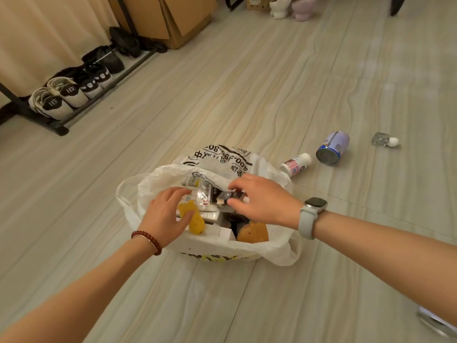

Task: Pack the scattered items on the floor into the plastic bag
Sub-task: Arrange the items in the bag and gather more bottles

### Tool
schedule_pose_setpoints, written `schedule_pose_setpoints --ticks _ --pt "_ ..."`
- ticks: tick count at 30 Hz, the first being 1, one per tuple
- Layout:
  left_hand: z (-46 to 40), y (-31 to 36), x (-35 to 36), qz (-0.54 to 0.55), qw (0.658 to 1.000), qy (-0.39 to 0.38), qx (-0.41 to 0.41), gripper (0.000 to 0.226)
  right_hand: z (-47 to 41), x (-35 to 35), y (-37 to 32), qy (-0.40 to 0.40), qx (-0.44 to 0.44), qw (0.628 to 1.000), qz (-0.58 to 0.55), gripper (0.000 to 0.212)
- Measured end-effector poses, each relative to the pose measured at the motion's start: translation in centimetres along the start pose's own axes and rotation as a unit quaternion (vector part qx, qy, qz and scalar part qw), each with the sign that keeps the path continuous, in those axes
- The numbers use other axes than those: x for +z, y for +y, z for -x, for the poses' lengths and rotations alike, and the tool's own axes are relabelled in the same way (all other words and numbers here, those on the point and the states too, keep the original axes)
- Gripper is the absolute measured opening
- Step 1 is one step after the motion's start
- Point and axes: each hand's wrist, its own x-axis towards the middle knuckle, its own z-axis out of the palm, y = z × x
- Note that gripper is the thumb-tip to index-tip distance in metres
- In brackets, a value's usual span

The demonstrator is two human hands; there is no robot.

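Bag: plastic bag (158, 179) is sitting open-mouthed under both hands.
Left hand (164, 215): fingers loosely spread, touching the yellow toy (195, 220).
Right hand (262, 199): pinching a dark packet (228, 196), its long axis lying left-right.
Beyond right hand: bottle (296, 164) and can (332, 147) are lying on their sides, pointing away.

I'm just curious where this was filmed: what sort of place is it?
Most likely a room in someone's home. Pairs of shoes sit on a low rack beside a curtain, and cardboard boxes stand on the pale tiled floor.
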Motion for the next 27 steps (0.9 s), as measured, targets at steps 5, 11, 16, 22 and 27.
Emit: schedule_pose_setpoints --ticks 5,11,16,22,27 --pt "-1.0 2.9 -0.2 0.018 0.997 0.072 0.029 0.046 1.0 0.8 1.9 -0.001 -0.033 0.996 0.081 0.033" --pt "-4.8 9.3 0.8 0.014 0.992 0.093 0.088 0.043 1.7 -1.4 9.2 0.111 0.094 0.989 -0.014 0.031" --pt "-11.0 15.8 4.1 -0.015 0.997 0.062 0.053 0.042 2.1 -2.7 18.2 0.141 0.258 0.956 0.006 0.036" --pt "-18.5 20.3 11.3 -0.063 0.989 -0.127 0.041 0.049 -0.8 -3.9 25.7 0.209 0.449 0.844 -0.206 0.05" --pt "-21.2 20.3 17.6 -0.05 0.98 -0.194 -0.017 0.058 -5.1 -4.0 28.3 0.234 0.47 0.813 -0.251 0.066"
